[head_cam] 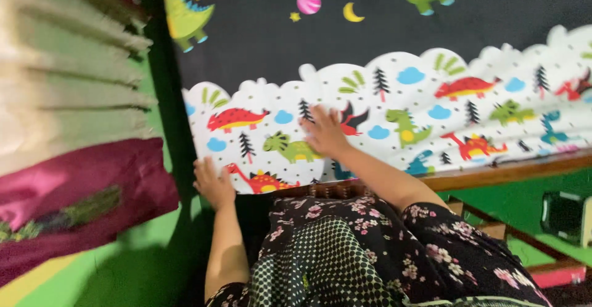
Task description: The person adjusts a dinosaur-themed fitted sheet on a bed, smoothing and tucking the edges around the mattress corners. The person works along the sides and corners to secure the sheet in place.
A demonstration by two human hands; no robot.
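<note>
My left hand (214, 184) and right hand (325, 131) press flat, fingers spread, on the soft, light white dinosaur-print bedsheet (394, 128); I'd pinch its scalloped edge.

This looks like a home bedroom, likely a child's. A bed (512, 172) with a wooden frame runs from 6 o'clock out to 3 o'clock, covered by a sheet (394, 116) printed with cartoon dinosaurs, clouds, trees, a moon and a planet, dark above and white along its scalloped band. Bright green walls (524, 202) show below the frame at 4 o'clock. Folded cloths (68, 97) in pale green and maroon are stacked at 9 o'clock.
</note>
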